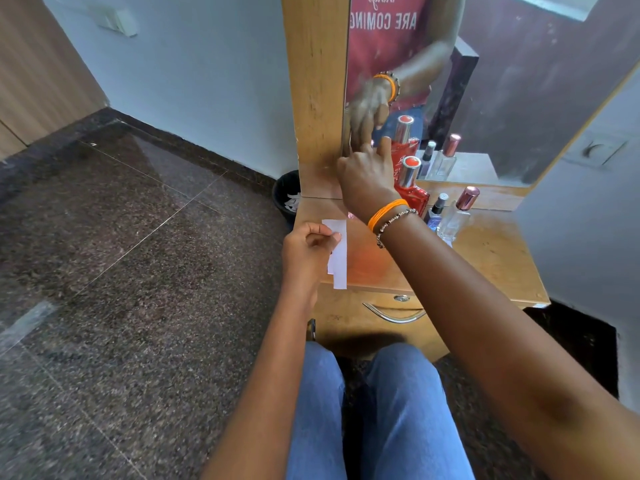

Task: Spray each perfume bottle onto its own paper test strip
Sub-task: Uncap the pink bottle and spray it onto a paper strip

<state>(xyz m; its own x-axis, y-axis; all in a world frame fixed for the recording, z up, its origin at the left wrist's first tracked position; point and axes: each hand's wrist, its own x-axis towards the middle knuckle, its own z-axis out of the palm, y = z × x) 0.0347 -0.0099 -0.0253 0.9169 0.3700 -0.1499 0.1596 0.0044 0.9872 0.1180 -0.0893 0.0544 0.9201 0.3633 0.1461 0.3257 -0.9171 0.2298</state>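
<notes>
My left hand (306, 252) pinches white paper test strips (337, 252) over the left front part of the wooden dressing table (491, 258). My right hand (365, 178) is raised at the foot of the mirror (485, 98), fingers pointing up, back toward me. Whatever it may hold is hidden behind it. Just to its right stands a red perfume bottle (412, 190) with a silver cap. Further right are a small dark blue bottle (436, 213) with a black sprayer and a clear bottle (459, 218) with a rose-gold cap.
A black bin (285, 197) with paper scraps sits on the floor left of the table. A drawer with a curved metal handle (394, 315) is below the tabletop. My knees in blue jeans are close under the drawer. White walls flank the table.
</notes>
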